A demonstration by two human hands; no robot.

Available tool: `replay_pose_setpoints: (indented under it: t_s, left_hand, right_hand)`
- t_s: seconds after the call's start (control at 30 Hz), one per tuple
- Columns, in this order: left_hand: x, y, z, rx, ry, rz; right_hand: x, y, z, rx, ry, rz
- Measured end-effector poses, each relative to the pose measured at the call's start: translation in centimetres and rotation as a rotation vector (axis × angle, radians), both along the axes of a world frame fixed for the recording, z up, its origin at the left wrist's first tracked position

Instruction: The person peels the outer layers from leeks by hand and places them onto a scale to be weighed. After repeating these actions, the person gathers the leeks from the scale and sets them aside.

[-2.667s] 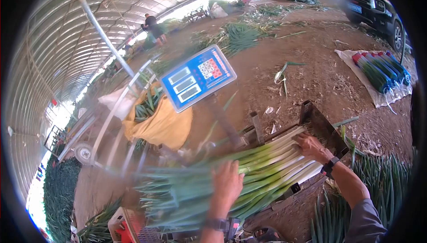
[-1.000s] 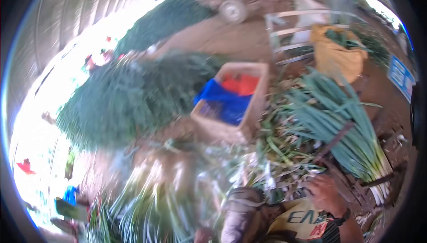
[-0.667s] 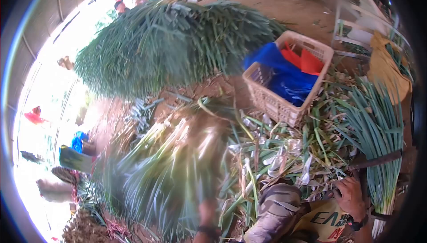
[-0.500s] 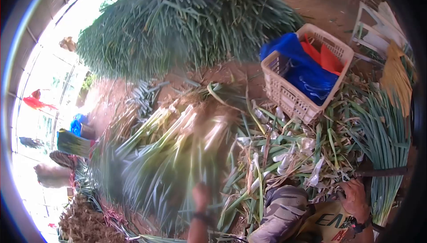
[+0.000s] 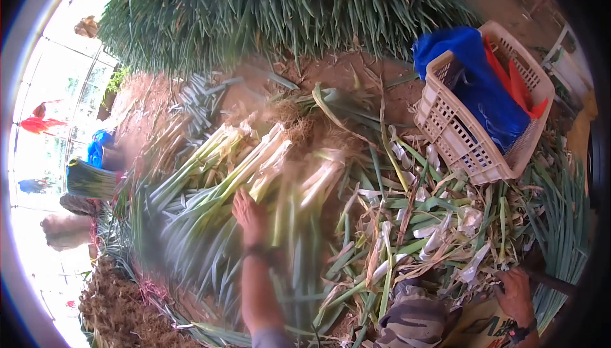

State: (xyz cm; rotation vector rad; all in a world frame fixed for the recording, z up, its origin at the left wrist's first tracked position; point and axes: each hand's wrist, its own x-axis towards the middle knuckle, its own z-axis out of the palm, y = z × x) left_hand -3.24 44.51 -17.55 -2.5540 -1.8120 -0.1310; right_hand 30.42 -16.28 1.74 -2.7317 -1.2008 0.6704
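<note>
My left hand (image 5: 249, 215) reaches out over a spread of long green onions (image 5: 216, 220). Its fingers are stretched and rest on the stalks, just below the pale stems and roots (image 5: 293, 133). Low on the right, my right hand (image 5: 514, 294) is closed with bent fingers beside my knee (image 5: 410, 316); what it grips, if anything, I cannot make out. Close by that hand is a dark bar (image 5: 548, 280), which crosses over more green onions (image 5: 563, 233) at the right side. Peeled leaves and trimmings (image 5: 420, 233) lie between my two hands.
A large heap of green onions (image 5: 286, 17) spans the back. A beige plastic crate (image 5: 461, 138) with blue and red bags stands at the right. At the lower left is a pile of brown roots (image 5: 121, 313), with a tied bundle (image 5: 92, 179) farther off.
My left hand has moved forward and left from the leaf ends onto the stalks. The view has tilted down, so the heap fills more of the top. My right hand stays low at the right.
</note>
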Motion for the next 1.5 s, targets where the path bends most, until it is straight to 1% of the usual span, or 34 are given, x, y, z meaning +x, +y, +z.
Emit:
replay_pose_setpoints:
  t_s: [0.1, 0.17, 0.2, 0.23, 0.33, 0.37, 0.43, 0.47, 0.53, 0.6, 0.7, 0.73, 0.77, 0.83, 0.93, 1.03, 1.07, 1.17, 1.23, 1.3, 1.33, 1.43, 1.47, 1.5]
  left_hand:
    - [2.7, 3.2, 0.7, -0.123, 0.018, 0.049]
    - [3.3, 5.6, 0.0, -0.104, 0.022, 0.01]
    - [2.4, 7.5, -1.9, -0.059, 0.031, -0.051]
    - [1.4, 9.1, -2.7, -0.113, 0.085, -0.079]
    - [1.3, 10.7, -2.6, -0.272, 0.115, 0.013]
    - [1.7, 10.5, -2.2, -0.297, 0.172, 0.024]
    - [3.8, 9.1, 1.2, -0.341, 0.282, 0.05]
    - [4.3, 8.6, 1.8, -0.304, 0.255, 0.053]
    - [3.7, 8.0, 1.1, -0.229, 0.304, -0.006]
    - [2.6, 7.2, 0.4, -0.173, 0.363, -0.059]
    - [0.7, 6.4, -1.2, -0.362, 0.077, 0.043]
    - [0.4, 5.4, -1.6, -0.29, 0.087, 0.007]
    - [-0.8, 5.1, -2.8, -0.346, -0.004, -0.027]
    - [-0.2, 2.3, -4.3, -0.301, 0.015, -0.066]
    - [-0.4, -1.5, -6.2, -0.087, -0.004, -0.207]
    - [0.7, -5.1, -5.9, -0.088, -0.003, -0.093]
    - [0.2, -5.9, -6.9, -0.099, -0.031, -0.111]
    - [1.0, -9.9, -4.1, -0.108, -0.071, -0.261]
    - [-0.1, -11.4, -5.1, -0.046, -0.106, -0.343]
    - [0.3, -12.7, -4.2, -0.171, -0.063, -0.28]
    - [0.4, -12.8, -3.6, -0.229, -0.088, -0.277]
    - [1.7, -12.1, -1.0, -0.298, -0.086, -0.107]
    - [0.0, -10.7, -3.6, -0.123, -0.271, -0.158]
    - [0.6, -9.7, -2.0, -0.14, -0.231, -0.083]
  right_hand:
    - [0.2, 1.4, -0.2, -0.002, -0.04, 0.024]
    - [0.4, 2.0, -0.6, -0.017, -0.052, 0.028]
    - [0.6, 1.8, -1.0, -0.031, -0.038, 0.02]
    - [0.8, 1.5, -1.4, -0.046, -0.022, 0.012]
    - [1.3, 1.4, -1.5, -0.08, -0.022, 0.058]
    - [1.3, 1.6, -1.5, -0.089, -0.01, 0.054]
    - [1.4, 2.1, -1.2, -0.101, 0.009, 0.05]
    - [1.4, 2.5, -1.0, -0.124, 0.024, 0.044]
    - [1.4, 3.2, -0.5, -0.165, 0.047, 0.033]
    - [1.3, 2.7, -0.6, -0.143, 0.012, 0.04]
    - [1.2, 2.4, -0.7, -0.142, 0.015, 0.006]
    - [1.2, 2.3, -0.6, -0.145, 0.027, -0.012]
    - [1.2, 2.1, -0.8, -0.135, 0.019, -0.004]
    - [1.3, 1.4, -1.3, -0.114, -0.003, 0.01]
    - [0.9, 1.3, -1.2, -0.113, -0.018, -0.029]
    - [1.2, 0.4, -1.6, -0.115, 0.013, -0.049]
    - [1.1, 0.2, -1.7, -0.109, -0.005, -0.048]
    - [1.0, -0.3, -1.8, -0.09, -0.047, -0.036]
    - [1.0, -0.3, -1.9, -0.074, -0.064, -0.021]
    - [1.1, 0.4, -1.5, -0.09, -0.021, -0.04]
    - [1.1, 0.7, -1.2, -0.101, -0.001, -0.05]
    - [1.2, 0.9, -1.1, -0.115, 0.017, -0.061]
    - [1.2, 0.8, -1.1, -0.106, 0.001, -0.049]
    - [1.1, 0.7, -1.1, -0.096, -0.014, -0.039]
